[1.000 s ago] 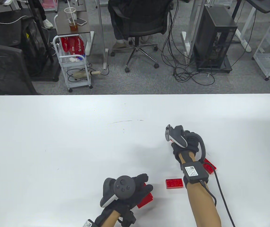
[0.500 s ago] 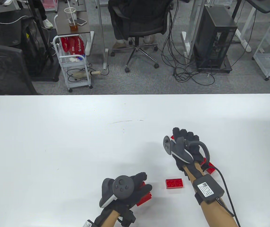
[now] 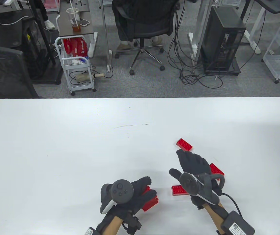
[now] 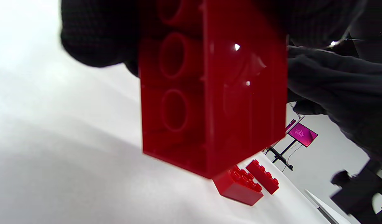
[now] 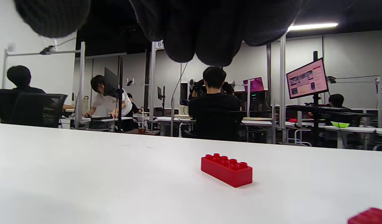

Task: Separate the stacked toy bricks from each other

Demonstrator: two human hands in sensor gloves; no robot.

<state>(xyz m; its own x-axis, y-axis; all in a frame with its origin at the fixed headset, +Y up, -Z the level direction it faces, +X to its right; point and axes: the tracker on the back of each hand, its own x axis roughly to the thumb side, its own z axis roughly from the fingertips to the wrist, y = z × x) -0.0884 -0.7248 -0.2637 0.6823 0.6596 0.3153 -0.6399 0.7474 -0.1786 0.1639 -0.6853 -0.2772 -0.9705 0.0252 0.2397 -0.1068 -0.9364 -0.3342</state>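
Three loose red plastic bricks (image 3: pixel 184 144) lie at the right hand's (image 3: pixel 192 162) twelve, three and seven o'clock; its fingers are spread, empty. Left hand (image 3: pixel 132 195) grips the rigid, glossy red brick stack (image 3: pixel 151 200); likely light, best pinched across its side walls.

table (image 3: pixel 56 137): plain white, a few faint dark marks
held bricks (image 3: pixel 149 202): glossy red
far brick (image 3: pixel 184 144): red
near brick (image 3: pixel 178 190): red
side brick (image 3: pixel 217 169): red
left hand (image 3: pixel 137 195): black glove
right hand (image 3: pixel 192 162): black glove
trackers (image 3: pixel 120 192): dark grey with white underside
floor (image 3: pixel 140 83): grey carpet
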